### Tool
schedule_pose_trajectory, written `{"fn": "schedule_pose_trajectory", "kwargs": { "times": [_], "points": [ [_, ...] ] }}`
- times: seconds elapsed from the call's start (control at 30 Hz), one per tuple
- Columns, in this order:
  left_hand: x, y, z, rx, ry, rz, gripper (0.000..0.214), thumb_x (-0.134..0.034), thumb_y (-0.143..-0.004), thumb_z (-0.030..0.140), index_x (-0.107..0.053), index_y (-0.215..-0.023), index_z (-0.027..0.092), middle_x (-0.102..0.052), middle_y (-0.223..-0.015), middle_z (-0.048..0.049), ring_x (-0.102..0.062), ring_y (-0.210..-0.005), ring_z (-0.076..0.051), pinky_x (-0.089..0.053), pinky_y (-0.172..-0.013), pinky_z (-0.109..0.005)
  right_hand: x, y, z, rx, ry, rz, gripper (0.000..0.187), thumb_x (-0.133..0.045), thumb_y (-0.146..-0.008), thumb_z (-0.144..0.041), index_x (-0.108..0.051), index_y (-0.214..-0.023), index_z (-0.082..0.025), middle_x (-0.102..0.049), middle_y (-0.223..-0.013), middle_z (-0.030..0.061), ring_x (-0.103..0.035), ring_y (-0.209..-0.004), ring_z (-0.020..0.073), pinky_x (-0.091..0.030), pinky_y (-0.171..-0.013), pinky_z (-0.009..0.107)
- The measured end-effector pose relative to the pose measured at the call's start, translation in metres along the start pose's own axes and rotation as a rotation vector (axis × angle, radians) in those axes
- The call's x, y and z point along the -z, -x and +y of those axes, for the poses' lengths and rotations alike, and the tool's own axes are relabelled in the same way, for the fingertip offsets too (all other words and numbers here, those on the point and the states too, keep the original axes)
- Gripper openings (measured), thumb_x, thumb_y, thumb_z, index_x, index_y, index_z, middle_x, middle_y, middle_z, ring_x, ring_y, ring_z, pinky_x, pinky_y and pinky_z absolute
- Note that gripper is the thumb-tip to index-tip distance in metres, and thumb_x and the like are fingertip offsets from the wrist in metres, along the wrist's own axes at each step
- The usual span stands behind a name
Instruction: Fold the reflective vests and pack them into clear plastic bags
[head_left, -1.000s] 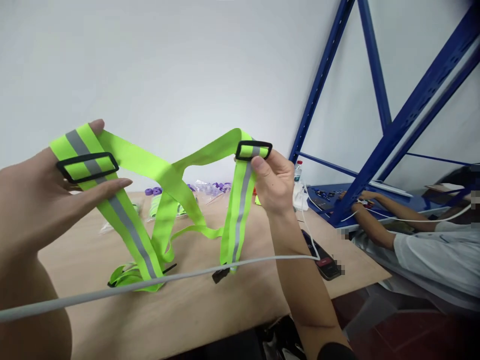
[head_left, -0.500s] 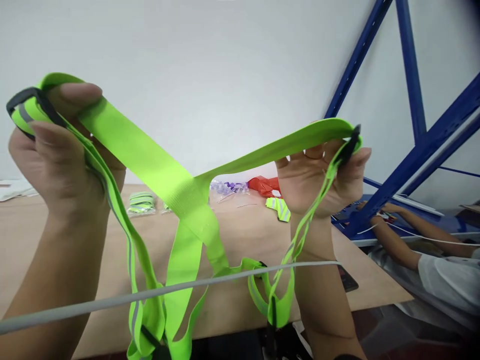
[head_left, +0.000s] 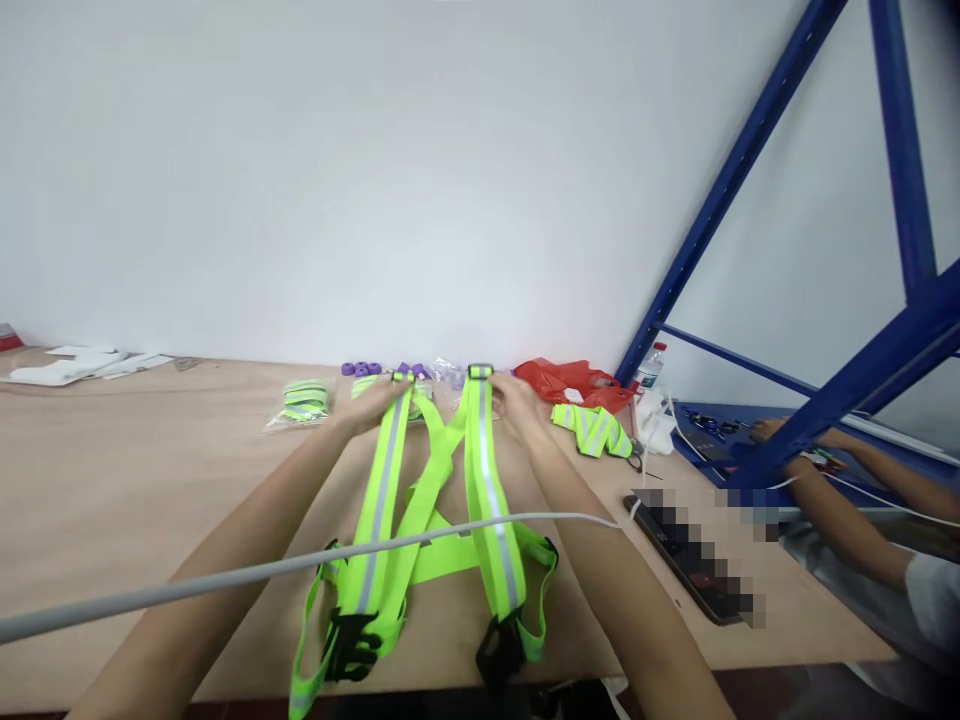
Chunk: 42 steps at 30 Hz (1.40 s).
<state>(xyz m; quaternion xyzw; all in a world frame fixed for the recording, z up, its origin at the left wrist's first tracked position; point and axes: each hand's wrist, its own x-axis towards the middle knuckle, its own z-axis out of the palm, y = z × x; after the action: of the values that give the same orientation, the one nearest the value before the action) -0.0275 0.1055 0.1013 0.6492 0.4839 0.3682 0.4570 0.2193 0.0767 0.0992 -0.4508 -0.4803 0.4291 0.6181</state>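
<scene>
A neon green reflective harness (head_left: 491,490) with silver stripes lies along the table in front of me. My left hand (head_left: 377,402) grips its left strap at the far end, by a black slider. At the right strap's far slider, my right hand (head_left: 513,400) pinches the webbing. Toward me the straps end in black buckle halves, one on the left (head_left: 352,645) and one on the right (head_left: 500,650). Between the two straps the webbing crosses, and side loops stick out at both sides. My fingertips are partly hidden behind the straps.
Beyond my hands are a bagged green band bundle (head_left: 305,400), purple rolls (head_left: 360,369), a red plastic bag (head_left: 574,382) and a folded reflective strap (head_left: 594,429). A phone (head_left: 690,560) lies right. A pale cable (head_left: 300,567) crosses in front. Past the blue frame (head_left: 832,400), another person's arms (head_left: 847,520) work.
Both hands have moved down and away from me, lowering the harness from mid-air onto the table. The crossed straps now lie lengthwise, with the silver stripes facing up.
</scene>
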Motion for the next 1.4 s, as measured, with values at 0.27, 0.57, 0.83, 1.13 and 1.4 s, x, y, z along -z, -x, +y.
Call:
{"fn": "schedule_pose_trajectory", "kwargs": {
  "times": [0.27,0.57,0.83,1.13,1.4],
  "points": [
    [-0.012,-0.008,-0.075,0.195,-0.226,-0.118,0.037,-0.065,-0.099,0.036,-0.061,-0.130,0.016,-0.063,-0.129,-0.0105,-0.066,-0.109,-0.026,-0.058,-0.091,-0.046,0.025,-0.003,0.085,-0.217,0.360,-0.099,0.037,-0.065,-0.099,-0.037,-0.061,-0.130,-0.018,-0.063,-0.131,0.0098,-0.066,-0.110,0.0247,-0.058,-0.091,0.046],
    [0.011,0.011,-0.055,-0.032,-0.452,-0.013,0.051,-0.064,-0.093,0.043,-0.057,-0.135,0.015,-0.072,-0.116,-0.0135,-0.070,-0.101,-0.032,-0.055,-0.093,-0.044,0.046,-0.002,0.082,-0.075,0.599,-0.118,0.030,-0.075,-0.085,-0.030,-0.075,-0.111,-0.016,-0.076,-0.109,0.0106,-0.068,-0.104,0.0276,-0.053,-0.101,0.045],
    [0.080,0.157,-0.073,-0.194,-0.550,-0.023,0.036,-0.049,-0.101,0.048,-0.067,-0.124,0.027,-0.071,-0.130,-0.0076,-0.065,-0.122,-0.031,-0.051,-0.106,-0.042,0.132,0.126,0.037,0.041,0.682,-0.335,0.030,-0.059,-0.093,-0.037,-0.075,-0.114,-0.024,-0.077,-0.116,0.0096,-0.072,-0.109,0.0270,-0.056,-0.100,0.045],
    [0.069,0.227,-0.095,-0.212,-0.594,-0.194,0.056,-0.057,-0.099,0.034,-0.046,-0.153,0.039,-0.049,-0.158,-0.0025,-0.048,-0.143,-0.034,-0.043,-0.117,-0.048,0.135,0.192,0.037,-0.066,0.816,-0.460,0.060,-0.066,-0.085,-0.033,-0.057,-0.144,-0.027,-0.061,-0.145,0.0133,-0.057,-0.136,0.0333,-0.046,-0.114,0.054],
    [0.053,0.209,-0.077,-0.222,-0.544,-0.360,0.033,-0.051,-0.102,0.036,-0.067,-0.130,0.030,-0.067,-0.136,-0.0059,-0.060,-0.128,-0.028,-0.047,-0.110,-0.039,0.118,0.180,0.036,-0.030,0.713,-0.419,0.029,-0.059,-0.079,-0.027,-0.074,-0.104,-0.026,-0.077,-0.105,0.0084,-0.073,-0.100,0.0301,-0.059,-0.089,0.041]
  ]
}}
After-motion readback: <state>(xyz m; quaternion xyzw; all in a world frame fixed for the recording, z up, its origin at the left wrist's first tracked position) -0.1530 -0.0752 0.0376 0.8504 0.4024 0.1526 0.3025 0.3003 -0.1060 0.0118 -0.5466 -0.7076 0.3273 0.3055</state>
